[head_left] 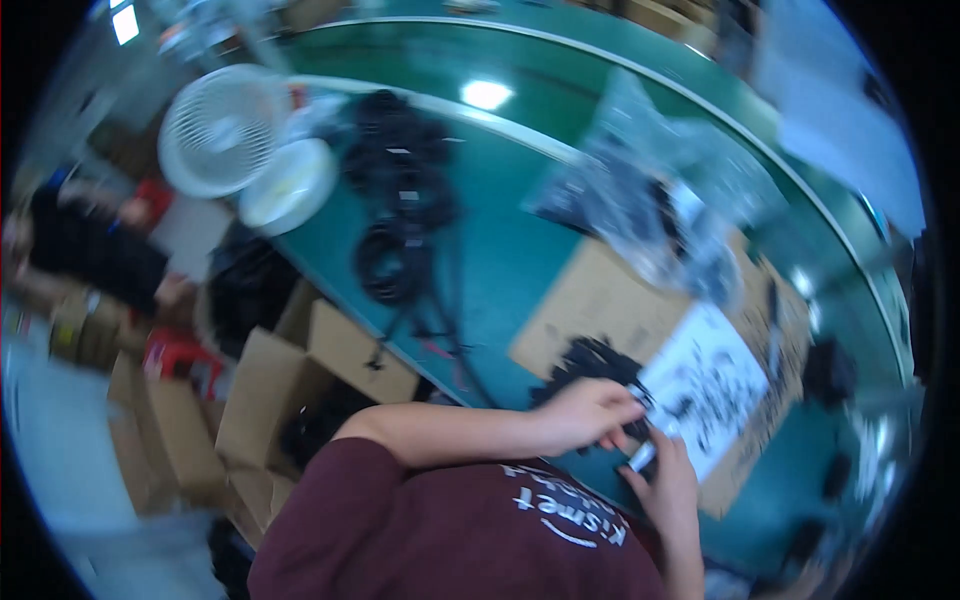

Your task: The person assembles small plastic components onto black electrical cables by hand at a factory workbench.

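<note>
My left hand [588, 412] is closed in a pinch above a pile of black strip-like pieces [592, 362]. Something small and dark shows at its fingertips, too blurred to name. Close beside it, my right hand [668, 482] has thumb and fingers bent around a small pale piece [641, 457] whose kind I cannot make out. The hands nearly meet at the near edge of a white sheet [712, 440] scattered with tiny black parts [715, 385]. Under the sheet lies flat brown cardboard [565, 310].
Coiled black cables [400, 215] cover the green table's left part. A clear plastic bag [640, 190] with dark contents lies behind the cardboard. White basket [222, 130] and bowl [290, 185] are at far left. Open cartons [265, 385] stand beside the table; another person [95, 240] is beyond.
</note>
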`<state>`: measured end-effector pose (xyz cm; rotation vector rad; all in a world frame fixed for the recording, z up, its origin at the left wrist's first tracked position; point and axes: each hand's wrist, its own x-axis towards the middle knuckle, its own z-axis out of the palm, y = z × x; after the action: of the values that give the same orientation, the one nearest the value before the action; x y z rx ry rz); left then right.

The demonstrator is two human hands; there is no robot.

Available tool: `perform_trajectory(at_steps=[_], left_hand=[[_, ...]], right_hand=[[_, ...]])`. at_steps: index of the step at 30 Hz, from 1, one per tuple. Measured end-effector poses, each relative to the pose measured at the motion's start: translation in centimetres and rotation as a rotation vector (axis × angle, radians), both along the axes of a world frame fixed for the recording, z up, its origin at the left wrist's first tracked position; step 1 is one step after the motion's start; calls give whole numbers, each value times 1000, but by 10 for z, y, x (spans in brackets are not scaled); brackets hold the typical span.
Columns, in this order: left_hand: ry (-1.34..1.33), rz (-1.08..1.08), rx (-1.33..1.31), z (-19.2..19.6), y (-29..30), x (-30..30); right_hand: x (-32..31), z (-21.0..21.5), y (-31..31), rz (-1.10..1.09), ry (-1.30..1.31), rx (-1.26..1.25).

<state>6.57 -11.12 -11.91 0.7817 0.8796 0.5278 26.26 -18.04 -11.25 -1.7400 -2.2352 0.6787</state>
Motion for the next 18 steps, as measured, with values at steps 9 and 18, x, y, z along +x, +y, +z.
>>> perform_trajectory(at_steps=[9, 18], left_hand=[[-75, 90, 7, -14, -8, 18], [-76, 258, 275, 16, 3, -10]], right_hand=[[72, 4, 4, -582, 1203, -423], [26, 24, -9, 60, 1509, -185]])
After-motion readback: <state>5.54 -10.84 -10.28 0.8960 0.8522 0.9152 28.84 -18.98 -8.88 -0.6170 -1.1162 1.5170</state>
